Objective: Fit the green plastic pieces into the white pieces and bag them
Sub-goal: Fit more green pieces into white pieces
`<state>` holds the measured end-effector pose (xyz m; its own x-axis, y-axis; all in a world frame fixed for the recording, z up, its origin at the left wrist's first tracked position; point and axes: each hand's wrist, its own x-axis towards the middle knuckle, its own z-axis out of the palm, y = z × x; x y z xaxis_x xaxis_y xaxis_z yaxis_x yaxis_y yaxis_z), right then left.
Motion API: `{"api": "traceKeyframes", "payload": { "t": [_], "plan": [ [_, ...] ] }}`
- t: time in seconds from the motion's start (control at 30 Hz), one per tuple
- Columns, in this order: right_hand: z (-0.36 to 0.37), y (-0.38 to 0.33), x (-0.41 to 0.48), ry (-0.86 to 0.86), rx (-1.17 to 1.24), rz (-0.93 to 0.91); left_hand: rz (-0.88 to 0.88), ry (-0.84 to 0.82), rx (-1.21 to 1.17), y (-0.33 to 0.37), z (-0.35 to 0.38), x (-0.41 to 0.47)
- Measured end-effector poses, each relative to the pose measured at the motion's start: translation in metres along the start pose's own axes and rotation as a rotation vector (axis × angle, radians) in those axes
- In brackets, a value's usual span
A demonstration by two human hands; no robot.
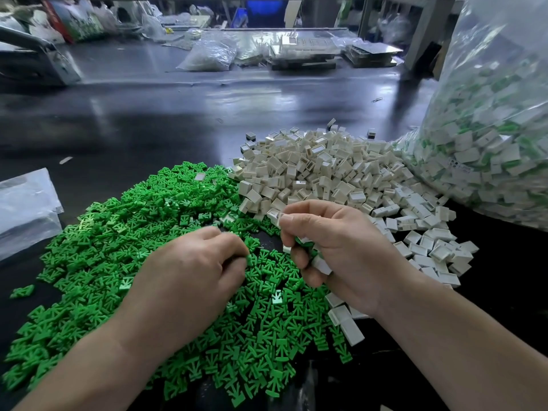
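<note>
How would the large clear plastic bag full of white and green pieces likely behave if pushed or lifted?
The large clear plastic bag bulges with loose pieces, so it is probably heavy and would drag rather than slide on the dark glossy table. Its thin wrinkled film looks floppy; lifted, it would likely sag and shift.

Bare dark table (178,120) lies open beyond both heaps; bulging bag (489,114) blocks right.
</note>
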<state>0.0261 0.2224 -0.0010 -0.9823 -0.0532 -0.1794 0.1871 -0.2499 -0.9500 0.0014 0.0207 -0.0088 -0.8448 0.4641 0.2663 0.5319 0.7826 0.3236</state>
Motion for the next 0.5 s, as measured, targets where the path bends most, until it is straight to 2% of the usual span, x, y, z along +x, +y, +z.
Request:
{"api": "traceKeyframes", "payload": {
  "t": [0.13,0.33,0.5],
  "plan": [
    [0.001,0.0015,-0.0012,-0.018,-0.043,-0.011,-0.138,0.113,-0.363,0.0007,-0.0004,0.0015],
    [0.0036,0.0015,-0.0044,-0.075,-0.102,0.001,-0.281,0.005,-0.909,0.0039,0.0018,0.0023],
    [0.0052,0.0011,-0.0059,-0.133,-0.137,0.003,-0.343,0.006,-1.191,0.0045,0.0036,0.0042]
  ]
}}
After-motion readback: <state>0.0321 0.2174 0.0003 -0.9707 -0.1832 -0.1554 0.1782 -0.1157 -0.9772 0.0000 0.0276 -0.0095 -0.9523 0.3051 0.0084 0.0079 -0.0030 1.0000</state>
